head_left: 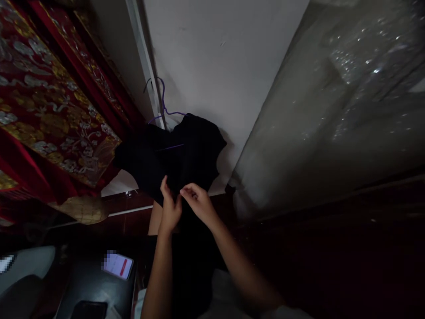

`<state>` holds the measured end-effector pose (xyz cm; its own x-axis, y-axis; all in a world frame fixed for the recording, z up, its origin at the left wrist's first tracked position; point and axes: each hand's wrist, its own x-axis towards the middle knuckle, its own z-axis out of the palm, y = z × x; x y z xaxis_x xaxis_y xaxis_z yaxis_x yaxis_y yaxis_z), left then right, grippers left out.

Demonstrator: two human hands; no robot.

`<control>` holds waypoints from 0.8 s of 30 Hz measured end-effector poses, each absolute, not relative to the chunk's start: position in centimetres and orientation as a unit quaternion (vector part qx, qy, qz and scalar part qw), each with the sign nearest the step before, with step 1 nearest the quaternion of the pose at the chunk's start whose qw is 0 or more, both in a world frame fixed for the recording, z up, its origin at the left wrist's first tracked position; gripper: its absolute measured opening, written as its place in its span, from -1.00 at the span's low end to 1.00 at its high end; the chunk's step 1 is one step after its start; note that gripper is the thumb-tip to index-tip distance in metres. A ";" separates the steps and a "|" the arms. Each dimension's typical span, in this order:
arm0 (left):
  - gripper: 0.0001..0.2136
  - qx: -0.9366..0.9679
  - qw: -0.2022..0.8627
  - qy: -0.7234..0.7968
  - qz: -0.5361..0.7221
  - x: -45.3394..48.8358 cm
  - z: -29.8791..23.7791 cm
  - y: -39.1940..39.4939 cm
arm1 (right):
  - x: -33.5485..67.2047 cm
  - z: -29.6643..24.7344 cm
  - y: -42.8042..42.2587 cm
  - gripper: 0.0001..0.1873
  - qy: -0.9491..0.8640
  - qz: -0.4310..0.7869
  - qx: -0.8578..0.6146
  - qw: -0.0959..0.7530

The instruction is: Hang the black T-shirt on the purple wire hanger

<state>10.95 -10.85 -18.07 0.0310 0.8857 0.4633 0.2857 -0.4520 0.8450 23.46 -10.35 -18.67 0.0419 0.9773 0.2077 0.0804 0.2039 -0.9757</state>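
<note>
A black garment (179,155) hangs on a purple hanger (163,104) hooked at the edge of a white wall. My left hand (170,208) is raised against the garment's lower part, fingers closed on the dark cloth. My right hand (197,201) is beside it, fingers pinched on the same cloth. Both forearms reach up from the bottom of the view. The lower part of the garment is lost in shadow.
A red and gold patterned fabric (46,102) hangs at the left. A glittery grey curtain (332,106) fills the right. Below left, a phone with a lit screen (117,265) lies on a dark surface (89,283).
</note>
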 end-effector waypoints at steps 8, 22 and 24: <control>-0.55 0.543 0.338 0.444 0.628 12.5 -19.6 -11.9 | 24.0 -18.7 -11.2 -0.67 -0.537 0.415 -0.499 0.538; -0.70 0.549 0.338 0.460 0.611 12.7 -19.2 -12.8 | 24.6 -18.0 -12.0 -0.69 -0.600 0.380 -0.531 0.463; -0.71 0.541 0.337 0.456 0.621 12.7 -19.0 -12.9 | 24.7 -17.9 -12.0 -0.73 -0.604 0.391 -0.519 0.461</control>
<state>12.71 -12.85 -19.01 -0.1872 0.9122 0.3644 0.0736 -0.3569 0.9312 24.71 -12.01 -17.87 -0.0370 0.9879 0.1506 0.2666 0.1550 -0.9513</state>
